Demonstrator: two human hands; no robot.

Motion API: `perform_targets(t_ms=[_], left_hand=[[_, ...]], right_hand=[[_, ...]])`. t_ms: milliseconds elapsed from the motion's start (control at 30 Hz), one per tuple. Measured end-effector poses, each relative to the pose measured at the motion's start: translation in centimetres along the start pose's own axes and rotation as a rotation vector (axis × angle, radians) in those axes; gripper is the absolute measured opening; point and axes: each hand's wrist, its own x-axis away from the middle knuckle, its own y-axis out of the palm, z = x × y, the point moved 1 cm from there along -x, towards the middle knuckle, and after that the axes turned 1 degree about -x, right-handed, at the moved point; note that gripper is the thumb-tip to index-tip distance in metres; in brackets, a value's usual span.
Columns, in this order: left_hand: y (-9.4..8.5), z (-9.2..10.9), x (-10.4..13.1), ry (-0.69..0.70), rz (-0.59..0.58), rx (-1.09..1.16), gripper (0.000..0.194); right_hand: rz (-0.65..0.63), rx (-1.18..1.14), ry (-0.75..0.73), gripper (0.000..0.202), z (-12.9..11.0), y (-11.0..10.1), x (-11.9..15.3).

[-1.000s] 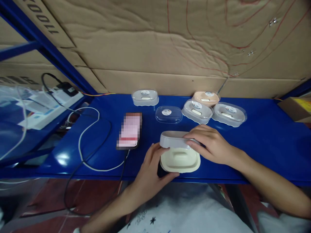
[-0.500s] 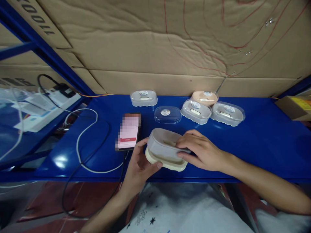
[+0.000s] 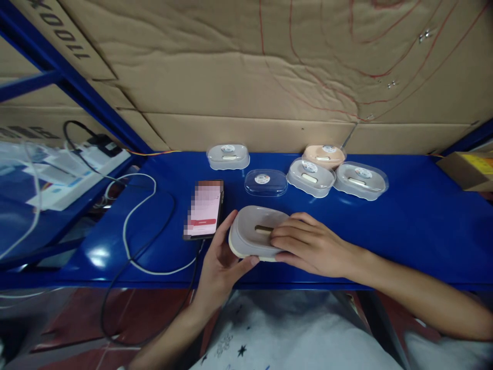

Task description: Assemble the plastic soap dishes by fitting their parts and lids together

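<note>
Sitting between both grips, soap box [image 3: 252,234] held by left hand [image 3: 220,263] and right hand [image 3: 310,246]

A glossy blue metal shelf [image 3: 404,231] is carrying everything here, backed by cardboard. A black smartphone [image 3: 204,208] is lying flat on it, and serves as landmark. Behind the phone, a grey lidded oval plastic box [image 3: 228,156] is sitting near the cardboard. To the phone's right a clear oval plastic lid [image 3: 265,182] is resting, and farther right three more oval boxes are clustering: a grey one [image 3: 310,177], a peach one [image 3: 324,155] behind it, and another grey one [image 3: 360,180]. Left of the phone, a white cable [image 3: 133,218] and a black cable [image 3: 154,239] are looping across the shelf.
</note>
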Motion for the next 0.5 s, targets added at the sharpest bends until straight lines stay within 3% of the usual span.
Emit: perform_targets(t_ms=[233,500], left_hand=[[-0.3,-0.2,-0.1,-0.041,-0.067,0.069,0.086],[0.2,0.4,-0.1,-0.152,0.001,0.208,0.068]], right_hand=[[-0.042,0.083,-0.061,0.026,0.3,0.9,0.2],[-0.018,0.014,-0.106,0.038,1.6,1.1,0.8]])
